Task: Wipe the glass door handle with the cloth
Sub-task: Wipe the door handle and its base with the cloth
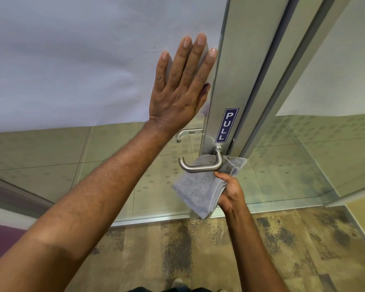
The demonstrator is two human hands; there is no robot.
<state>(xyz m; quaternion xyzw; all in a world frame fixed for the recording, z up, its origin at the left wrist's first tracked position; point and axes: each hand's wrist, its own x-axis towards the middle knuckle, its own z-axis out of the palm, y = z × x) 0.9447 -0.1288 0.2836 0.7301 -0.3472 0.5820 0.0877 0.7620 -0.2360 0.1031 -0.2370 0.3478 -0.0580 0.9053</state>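
A brushed-metal lever handle point(200, 167) juts from the glass door's aluminium stile point(230, 85), just under a blue PULL sticker point(227, 125). My right hand point(230, 193) grips a folded grey cloth point(195, 190) and holds it up behind and under the handle, touching it. My left hand point(182, 85) lies flat with straight fingers on the frosted glass panel point(72, 60), right beside the stile and above the handle.
A second lever handle point(187, 133) shows through the glass on the door's far side. Another glass panel point(325, 127) stands to the right of the frame. Patterned carpet point(219, 249) covers the floor below, with my shoe tip at the bottom edge.
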